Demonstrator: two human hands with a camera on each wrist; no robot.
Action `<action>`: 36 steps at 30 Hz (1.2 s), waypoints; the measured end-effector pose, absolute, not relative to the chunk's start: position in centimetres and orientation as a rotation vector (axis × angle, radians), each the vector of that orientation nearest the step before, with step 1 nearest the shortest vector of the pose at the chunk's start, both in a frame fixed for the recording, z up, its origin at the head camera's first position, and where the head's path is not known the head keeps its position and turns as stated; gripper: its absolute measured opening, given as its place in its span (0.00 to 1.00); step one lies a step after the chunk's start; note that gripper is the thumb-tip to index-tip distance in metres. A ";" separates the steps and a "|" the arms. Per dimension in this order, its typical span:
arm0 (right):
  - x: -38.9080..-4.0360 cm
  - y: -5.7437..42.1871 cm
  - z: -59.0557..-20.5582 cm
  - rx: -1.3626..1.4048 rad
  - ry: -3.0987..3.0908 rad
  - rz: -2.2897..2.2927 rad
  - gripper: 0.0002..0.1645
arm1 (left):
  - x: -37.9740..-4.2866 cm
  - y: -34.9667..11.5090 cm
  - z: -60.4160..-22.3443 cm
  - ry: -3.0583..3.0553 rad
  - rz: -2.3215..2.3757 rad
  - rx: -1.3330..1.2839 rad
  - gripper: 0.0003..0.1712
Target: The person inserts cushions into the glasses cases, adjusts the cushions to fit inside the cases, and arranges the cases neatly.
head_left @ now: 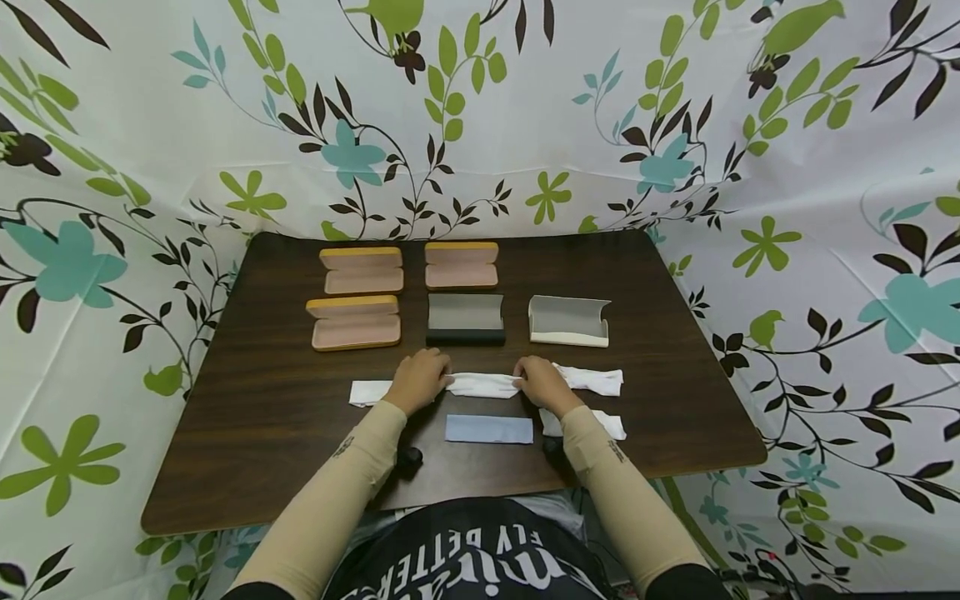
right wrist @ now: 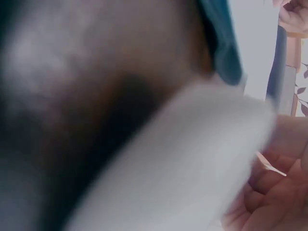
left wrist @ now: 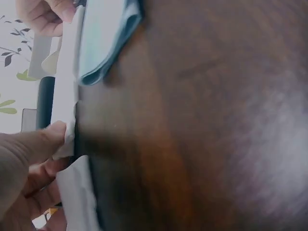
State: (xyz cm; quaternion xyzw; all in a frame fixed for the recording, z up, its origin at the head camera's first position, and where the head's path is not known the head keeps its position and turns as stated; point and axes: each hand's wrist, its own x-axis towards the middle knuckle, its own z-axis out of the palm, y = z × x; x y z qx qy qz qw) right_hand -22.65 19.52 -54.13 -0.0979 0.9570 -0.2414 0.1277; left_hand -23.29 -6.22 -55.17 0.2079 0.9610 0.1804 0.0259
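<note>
Both hands hold a small white cloth [head_left: 483, 385] stretched between them, low over the middle of the table. My left hand [head_left: 420, 379] pinches its left end; in the left wrist view the thumb [left wrist: 45, 139] lies on top of the cloth's edge. My right hand [head_left: 543, 385] grips the right end. Just in front lies a folded light-blue cloth [head_left: 489, 429]. Beyond the left hand a flat white cloth [head_left: 370, 392] sticks out. Two crumpled white cloths [head_left: 596, 381] lie about the right hand, one partly under the wrist; a white cloth [right wrist: 183, 159] fills the right wrist view, blurred.
Farther back stand several opened glasses cases: three yellow ones with pink linings [head_left: 356, 333], a dark green one [head_left: 465, 336] and a white one [head_left: 568, 337]. The brown table [head_left: 247, 417] ends at a flower-patterned curtain [head_left: 465, 192]. Small black objects [head_left: 409, 458] sit near the forearms.
</note>
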 end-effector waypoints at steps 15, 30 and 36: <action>-25.4 20.4 -53.5 -0.288 2.697 -0.927 0.05 | -25.3 -7.9 -54.9 2.681 1.143 0.549 0.07; -28.2 18.5 -52.9 -0.204 2.606 -1.224 0.06 | -27.7 -9.4 -54.5 2.644 1.374 0.349 0.09; -29.1 17.8 -53.0 -0.217 2.661 -1.216 0.08 | -28.2 -9.8 -54.3 2.647 1.391 0.319 0.10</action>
